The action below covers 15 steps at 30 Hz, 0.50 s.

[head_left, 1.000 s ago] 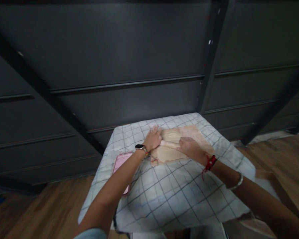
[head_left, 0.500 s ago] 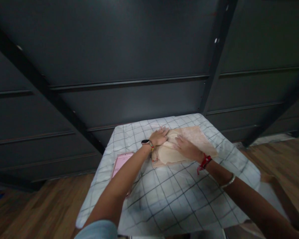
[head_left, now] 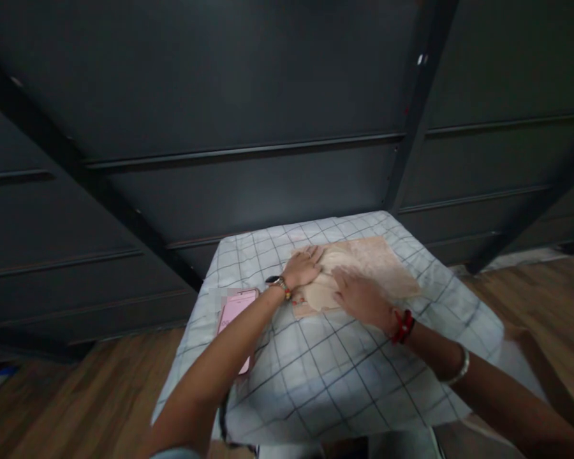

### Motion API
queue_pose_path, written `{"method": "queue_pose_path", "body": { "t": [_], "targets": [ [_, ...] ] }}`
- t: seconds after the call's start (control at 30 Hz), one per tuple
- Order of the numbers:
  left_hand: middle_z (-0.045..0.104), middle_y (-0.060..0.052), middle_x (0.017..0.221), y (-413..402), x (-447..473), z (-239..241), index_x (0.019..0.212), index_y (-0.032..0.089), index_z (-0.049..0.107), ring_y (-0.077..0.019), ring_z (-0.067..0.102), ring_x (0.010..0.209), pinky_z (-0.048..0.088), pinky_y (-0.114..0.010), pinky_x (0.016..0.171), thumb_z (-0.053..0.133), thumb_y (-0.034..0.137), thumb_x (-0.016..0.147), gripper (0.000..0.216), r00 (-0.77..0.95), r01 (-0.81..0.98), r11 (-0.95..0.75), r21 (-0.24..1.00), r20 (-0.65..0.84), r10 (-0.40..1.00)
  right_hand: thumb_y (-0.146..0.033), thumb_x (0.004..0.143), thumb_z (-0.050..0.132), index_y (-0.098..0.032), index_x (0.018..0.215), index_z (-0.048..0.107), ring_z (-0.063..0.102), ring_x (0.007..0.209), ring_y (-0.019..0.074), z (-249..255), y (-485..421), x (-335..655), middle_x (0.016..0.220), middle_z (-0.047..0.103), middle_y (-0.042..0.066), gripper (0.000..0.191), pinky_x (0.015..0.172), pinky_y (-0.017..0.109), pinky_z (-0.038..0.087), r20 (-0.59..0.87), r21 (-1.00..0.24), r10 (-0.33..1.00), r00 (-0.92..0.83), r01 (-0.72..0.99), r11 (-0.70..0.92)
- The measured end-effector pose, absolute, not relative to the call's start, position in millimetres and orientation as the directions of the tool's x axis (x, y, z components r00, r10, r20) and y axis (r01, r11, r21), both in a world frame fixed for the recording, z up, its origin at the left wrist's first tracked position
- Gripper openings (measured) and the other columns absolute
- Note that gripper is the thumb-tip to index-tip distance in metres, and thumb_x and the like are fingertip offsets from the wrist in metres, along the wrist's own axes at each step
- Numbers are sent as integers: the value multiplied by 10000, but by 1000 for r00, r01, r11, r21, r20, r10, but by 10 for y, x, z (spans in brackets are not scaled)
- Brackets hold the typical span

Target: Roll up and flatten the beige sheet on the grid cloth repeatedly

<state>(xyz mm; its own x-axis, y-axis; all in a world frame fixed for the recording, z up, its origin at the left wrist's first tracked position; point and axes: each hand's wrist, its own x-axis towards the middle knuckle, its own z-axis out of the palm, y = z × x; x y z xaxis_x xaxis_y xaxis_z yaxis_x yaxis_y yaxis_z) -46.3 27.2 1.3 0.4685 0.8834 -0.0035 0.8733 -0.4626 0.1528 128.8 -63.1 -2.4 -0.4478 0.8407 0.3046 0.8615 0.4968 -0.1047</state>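
Note:
A flat, cream-coloured piece that looks like dough or cloth point(head_left: 321, 297) lies on a peach-coloured sheet point(head_left: 392, 271). My left hand point(head_left: 304, 266) rests on the left part of the cream piece, palm down, its fingers stretched toward the far side. To the right, my right hand point(head_left: 363, 296) lies over the same piece with fingers extended and slightly blurred. Neither hand holds anything that I can see. Parts of the cream piece are hidden under both hands.
A white cloth with dark grid lines point(head_left: 310, 363) covers the small table. Beside my left forearm lies a phone with a pink screen point(head_left: 234, 306). A dark panelled wall point(head_left: 268, 191) rises behind the table, and wooden floor point(head_left: 119, 382) shows at the sides.
My right hand has slid toward me, away from my left hand, uncovering more of the cream piece's far part. My left hand stays in nearly the same place. The view has shifted slightly.

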Motion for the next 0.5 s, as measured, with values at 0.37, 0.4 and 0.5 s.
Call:
{"method": "queue_pose_path", "body": {
  "t": [0.37,0.4,0.5],
  "targets": [
    [197,-64,1552,-278,-808,22,1494,164,206,-192,149,1430,184,-380,1145,210,280,934,571,485,866,-481,134,1,874,-27,845,386,-82,1326,468,471,1261,290,-350,-1204,971,1345,514,207,491,1015,466,447,406,100,735,-543,825,556],
    [204,-66,1550,-265,-799,14,1492,169,212,-196,154,1430,190,-389,1143,208,289,938,566,479,869,-475,135,3,878,-27,854,379,-108,1316,480,497,1236,281,-301,-1200,990,1330,531,193,480,988,455,472,395,86,742,-542,826,557],
    [201,-88,1550,-152,-704,9,1482,153,232,-211,156,1429,202,-407,1137,205,328,951,559,486,864,-483,141,7,874,-18,859,377,-153,1281,512,580,1113,254,-76,-1052,1142,1223,602,162,463,909,414,523,327,58,765,-555,820,570]
  ]
}}
